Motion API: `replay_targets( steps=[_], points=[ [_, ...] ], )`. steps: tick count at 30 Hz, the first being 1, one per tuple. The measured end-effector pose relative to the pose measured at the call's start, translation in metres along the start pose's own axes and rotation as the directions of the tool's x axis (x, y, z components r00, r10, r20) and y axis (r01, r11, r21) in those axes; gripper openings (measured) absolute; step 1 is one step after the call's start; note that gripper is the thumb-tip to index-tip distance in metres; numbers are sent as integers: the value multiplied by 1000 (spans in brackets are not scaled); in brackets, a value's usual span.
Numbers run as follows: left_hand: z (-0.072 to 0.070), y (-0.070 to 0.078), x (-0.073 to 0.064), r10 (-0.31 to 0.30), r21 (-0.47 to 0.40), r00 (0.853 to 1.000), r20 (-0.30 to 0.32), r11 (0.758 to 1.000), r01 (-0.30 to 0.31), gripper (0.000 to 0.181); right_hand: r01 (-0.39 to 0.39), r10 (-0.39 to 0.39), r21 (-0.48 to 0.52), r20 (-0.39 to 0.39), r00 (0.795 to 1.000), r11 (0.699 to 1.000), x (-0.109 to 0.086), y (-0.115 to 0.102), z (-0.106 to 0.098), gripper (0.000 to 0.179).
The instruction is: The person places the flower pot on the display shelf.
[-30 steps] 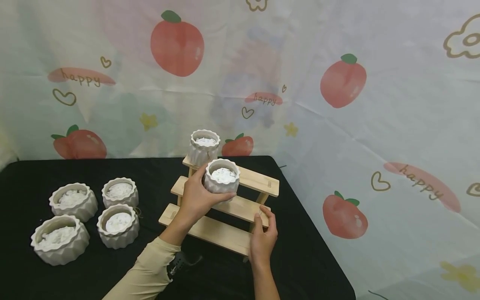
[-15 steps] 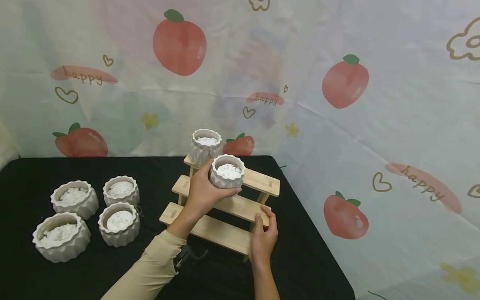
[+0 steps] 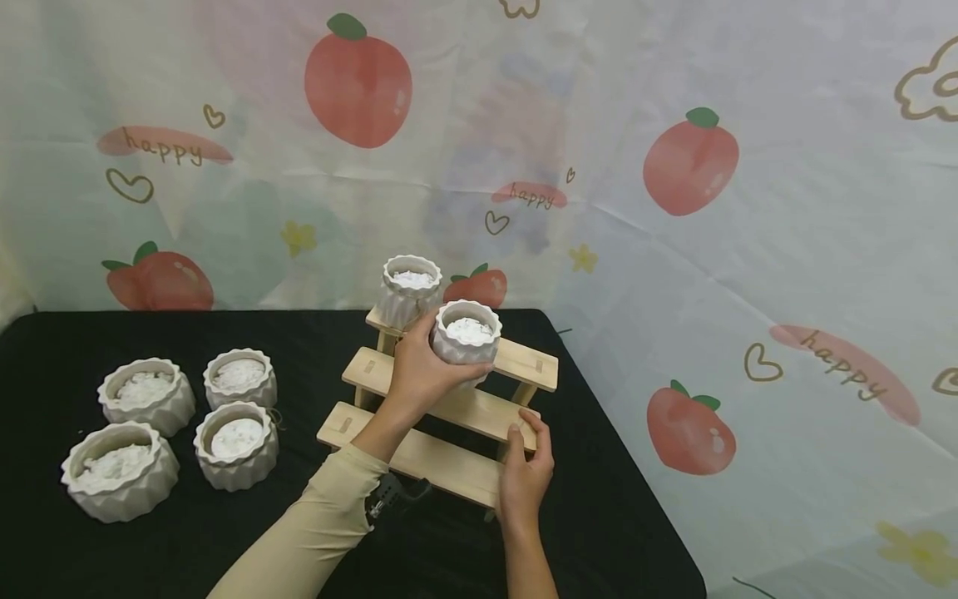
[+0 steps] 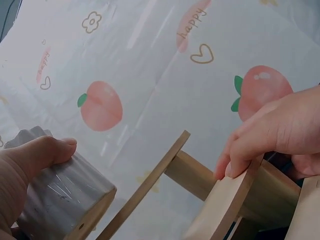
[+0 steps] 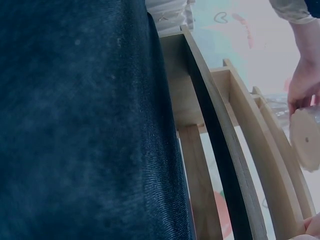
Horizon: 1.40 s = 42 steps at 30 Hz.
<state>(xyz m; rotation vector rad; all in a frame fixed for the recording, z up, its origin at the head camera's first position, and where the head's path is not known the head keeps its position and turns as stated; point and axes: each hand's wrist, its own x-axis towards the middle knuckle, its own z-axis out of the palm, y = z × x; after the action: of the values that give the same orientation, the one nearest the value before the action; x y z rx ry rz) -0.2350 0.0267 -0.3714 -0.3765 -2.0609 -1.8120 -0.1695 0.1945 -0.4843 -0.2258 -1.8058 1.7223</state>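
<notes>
My left hand (image 3: pixel 419 366) grips a white scalloped flowerpot (image 3: pixel 466 341) filled with white material, its thumb along the near side. In the left wrist view this pot (image 4: pixel 70 192) is tilted and apart from the stand's boards; its drain hole shows underneath. The right wrist view also shows the raised pot's round base (image 5: pixel 305 142). Below it stands a three-tier wooden stand (image 3: pixel 441 470). The right hand (image 3: pixel 525 482) holds the right end of the middle tier, fingers bent over the board's edge (image 4: pixel 225 200). A similar pot (image 3: pixel 402 301) sits on the top tier's left end.
Several more white pots stand on the black-covered table at left, among them a wide one (image 3: pixel 120 478) and a smaller one (image 3: pixel 235 453). A printed curtain (image 3: pixel 584 125) hangs behind and along the right side. Black cloth (image 5: pixel 90 125) fills much of the right wrist view.
My left hand has carried its pot rightward and slightly farther back, toward the top tier. The right hand keeps its hold on the middle tier, and the stand has stayed put.
</notes>
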Motion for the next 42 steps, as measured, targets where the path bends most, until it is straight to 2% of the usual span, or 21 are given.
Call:
replay_targets(
  steps=[8,16,24,32,42],
  points=[
    [7,0,3,9,-24,1000,21,1000,-9,91,2,-2,-10,-2,1000,1000,0,1,-1,27],
    [18,0,9,-9,-8,1000,23,1000,9,89,4,-4,-6,1,1000,1000,0,3,-1,27],
    [26,0,12,1,4,1000,29,1000,-1,91,-2,2,-15,-8,1000,1000,1,4,0,26],
    [42,3,15,4,-8,999,36,1000,-3,93,1,-2,-29,-12,1000,1000,5,2,-4,27],
    [50,-7,21,-12,18,999,42,1000,12,92,-12,12,-8,-5,1000,1000,0,0,0,27]
  ],
)
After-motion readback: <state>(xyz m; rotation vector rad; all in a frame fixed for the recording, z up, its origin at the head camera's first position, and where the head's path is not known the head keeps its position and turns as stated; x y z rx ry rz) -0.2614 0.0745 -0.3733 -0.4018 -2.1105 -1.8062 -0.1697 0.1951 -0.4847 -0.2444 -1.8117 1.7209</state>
